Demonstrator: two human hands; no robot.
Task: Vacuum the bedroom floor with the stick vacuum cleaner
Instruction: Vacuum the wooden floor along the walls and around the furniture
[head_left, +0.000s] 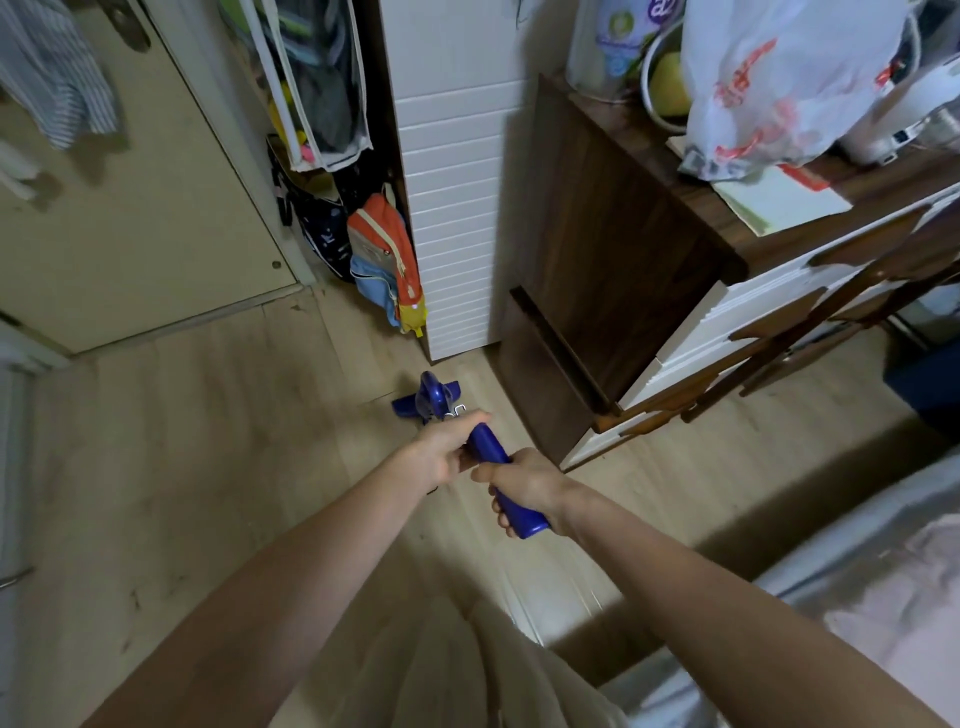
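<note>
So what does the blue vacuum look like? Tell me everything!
The stick vacuum is dark blue and looks like shiny plastic. Its floor head rests on the pale wood floor near the white cabinet. Its stick is hidden behind the body and hands. The left hand grips the handle higher up; the right hand grips its end.

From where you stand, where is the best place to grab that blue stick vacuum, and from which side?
Grip the blue handle at the near, upper end of the stick vacuum, coming from above and behind. It is a thick rounded bar slanting up towards the person, while the head sits flat on the floor. The right hand wraps its end; the left hand holds it further down.
</note>
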